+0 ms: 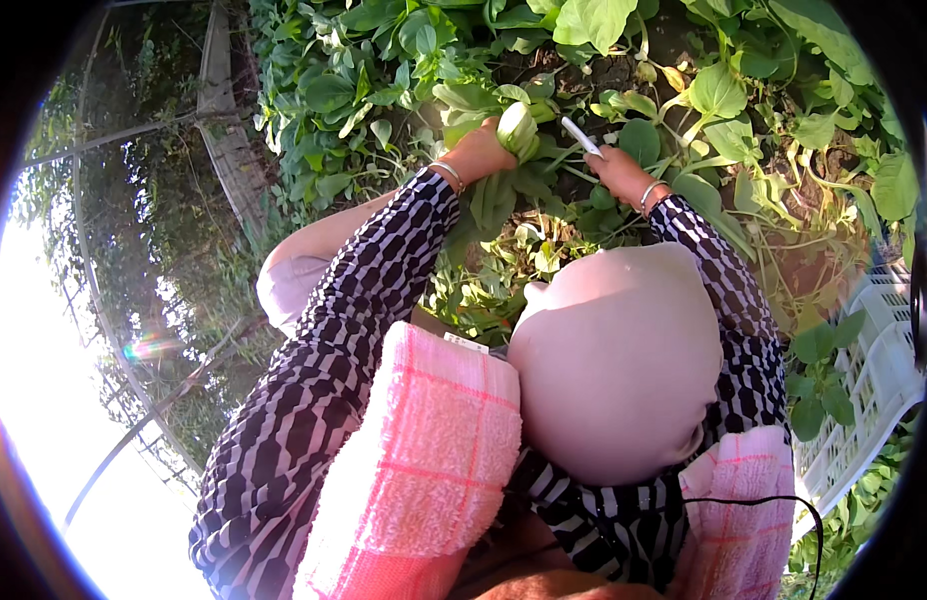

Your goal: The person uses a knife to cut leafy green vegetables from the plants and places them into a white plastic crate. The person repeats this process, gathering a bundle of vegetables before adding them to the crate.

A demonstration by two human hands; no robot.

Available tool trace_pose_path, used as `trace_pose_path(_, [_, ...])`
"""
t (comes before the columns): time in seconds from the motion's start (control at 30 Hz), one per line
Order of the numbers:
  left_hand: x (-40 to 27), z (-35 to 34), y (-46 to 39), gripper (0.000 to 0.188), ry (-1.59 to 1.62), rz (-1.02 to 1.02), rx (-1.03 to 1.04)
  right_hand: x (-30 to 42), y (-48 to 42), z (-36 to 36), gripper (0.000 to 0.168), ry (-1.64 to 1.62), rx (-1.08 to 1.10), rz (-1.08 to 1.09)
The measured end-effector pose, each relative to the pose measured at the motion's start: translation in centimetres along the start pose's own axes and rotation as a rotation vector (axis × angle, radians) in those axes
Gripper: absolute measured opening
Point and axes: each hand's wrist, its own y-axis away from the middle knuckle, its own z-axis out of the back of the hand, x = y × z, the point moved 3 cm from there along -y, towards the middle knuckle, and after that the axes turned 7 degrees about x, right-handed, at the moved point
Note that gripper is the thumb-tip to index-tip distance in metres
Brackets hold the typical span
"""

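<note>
My left hand is closed around a leafy green vegetable, which looks like bok choy. Its pale, thick base points up and to the right, and its leaves hang below my wrist. To the right, my right hand grips a slim white tool, perhaps a knife. The tool's free end points up and left towards the vegetable, with a small gap between them. My fingers hide the tool's other end. Cut or loose leaves lie on the ground below my hands.
Dense leafy plants grow ahead and to the left, and larger-leaved ones to the right. A white plastic crate stands at my right side. My bent knee and a pink towel fill the foreground. Wooden boards lie left.
</note>
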Motion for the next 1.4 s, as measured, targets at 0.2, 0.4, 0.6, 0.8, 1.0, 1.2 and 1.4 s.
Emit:
trace_pose_path(0.2, [0.8, -0.7, 0.0, 0.074, -0.024, 0.015, 0.000, -0.2, -1.0, 0.2, 0.038, 0.027, -0.025, -0.022])
trace_pose_path(0.4, [0.1, -1.3, 0.3, 0.071, -0.062, 0.004, 0.037, -1.8, -1.9, 0.5, 0.040, -0.063, 0.017, -0.098])
trace_pose_path(0.6, [0.5, -1.5, 0.2, 0.070, -0.088, 0.046, 0.039, -2.2, -1.0, 0.4, 0.040, 0.000, 0.021, -0.149])
trace_pose_path(0.8, [0.4, -1.5, 0.1, 0.072, -0.083, 0.058, 0.045, -2.0, -1.3, 0.2, 0.042, 0.027, 0.043, -0.148])
trace_pose_path(1.0, [0.4, -1.5, -0.4, 0.071, -0.079, 0.031, 0.039, -5.6, -5.3, 0.0, 0.037, 0.361, -0.217, 0.221])
trace_pose_path(1.2, [1.3, -1.8, -0.1, 0.069, -0.080, 0.032, 0.031, -2.1, -3.4, 0.0, 0.044, 0.258, -0.023, -0.055])
trace_pose_path(1.4, [0.5, -1.7, 0.5, 0.066, -0.045, 0.047, 0.043, 0.3, -3.7, 0.5, 0.044, 0.287, 0.111, -0.227])
